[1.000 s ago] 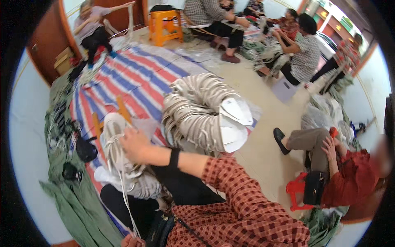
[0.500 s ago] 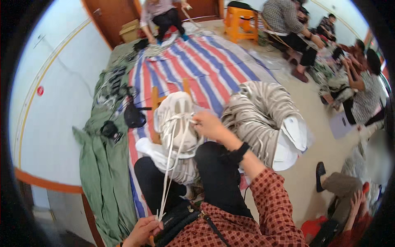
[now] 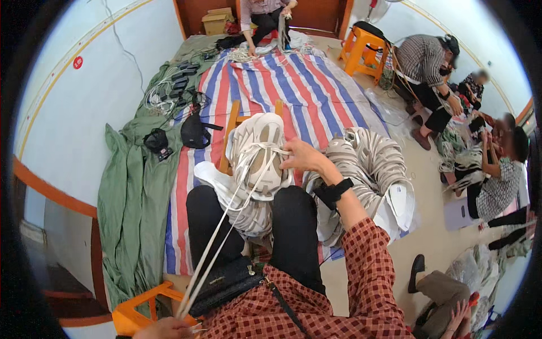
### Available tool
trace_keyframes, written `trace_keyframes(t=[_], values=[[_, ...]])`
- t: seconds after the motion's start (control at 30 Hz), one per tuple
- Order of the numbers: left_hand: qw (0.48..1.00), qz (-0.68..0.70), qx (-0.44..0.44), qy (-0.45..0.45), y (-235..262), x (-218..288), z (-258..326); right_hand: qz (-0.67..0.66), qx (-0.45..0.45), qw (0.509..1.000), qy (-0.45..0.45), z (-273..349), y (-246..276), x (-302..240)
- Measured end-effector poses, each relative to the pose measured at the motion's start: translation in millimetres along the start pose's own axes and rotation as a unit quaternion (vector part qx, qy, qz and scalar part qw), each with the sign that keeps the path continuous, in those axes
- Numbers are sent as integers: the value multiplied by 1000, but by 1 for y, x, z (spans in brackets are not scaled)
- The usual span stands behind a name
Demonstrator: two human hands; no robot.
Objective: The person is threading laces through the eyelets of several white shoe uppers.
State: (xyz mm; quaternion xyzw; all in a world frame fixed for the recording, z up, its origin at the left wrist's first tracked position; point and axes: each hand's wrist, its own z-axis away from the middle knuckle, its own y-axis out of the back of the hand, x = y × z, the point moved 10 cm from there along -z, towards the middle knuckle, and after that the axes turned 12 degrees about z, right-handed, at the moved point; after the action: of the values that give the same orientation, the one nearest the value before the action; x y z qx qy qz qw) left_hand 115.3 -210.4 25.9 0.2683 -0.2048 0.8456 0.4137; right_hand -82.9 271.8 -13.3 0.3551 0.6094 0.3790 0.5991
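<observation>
A beige and white shoe upper [image 3: 267, 135] lies on top of a stack of uppers between my knees, toe end away from me. White shoelaces [image 3: 210, 244] run from its eyelets in two long taut strands toward my left hand [image 3: 164, 327], which is closed on their ends at the bottom edge, partly cut off. At the upper's right edge my right hand [image 3: 307, 157] pinches the shoelace by the eyelets, thumb and forefinger close together. White lining cloth [image 3: 210, 174] sticks out at the left of the stack.
Right of my knee lies a curved pile of uppers [image 3: 379, 158] on a striped sheet [image 3: 254, 85]. A wooden stool frame [image 3: 231, 127], black pouch [image 3: 196, 133], green cloth [image 3: 127, 226] and orange stool [image 3: 132, 311] are around me. Several people sit at the back and right.
My left hand has moved down and left, drawing the lace strands out longer. My right hand stays at the upper's right edge. The view has shifted, bringing in the near orange stool.
</observation>
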Motion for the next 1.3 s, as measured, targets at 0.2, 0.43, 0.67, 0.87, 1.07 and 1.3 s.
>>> trace_keyframes(t=[0.2,0.43,0.67,0.87,1.07,1.3], values=[[941,-321,74,75,68,-39,9,-47,52,997,6,-4,7,-11],[995,-57,-21,-84,-35,119,-24,38,351,935,-2,-2,56,-34],[985,-45,-91,-137,-33,135,-59,392,254,877,109,-30,-1,-104],[993,-36,-75,-81,-24,138,-78,446,226,861,90,-33,-2,-115],[992,-35,-78,-97,-6,155,-80,255,277,924,61,-53,34,-86],[948,-114,118,-272,44,261,-38,-38,197,979,37,-72,65,-50]])
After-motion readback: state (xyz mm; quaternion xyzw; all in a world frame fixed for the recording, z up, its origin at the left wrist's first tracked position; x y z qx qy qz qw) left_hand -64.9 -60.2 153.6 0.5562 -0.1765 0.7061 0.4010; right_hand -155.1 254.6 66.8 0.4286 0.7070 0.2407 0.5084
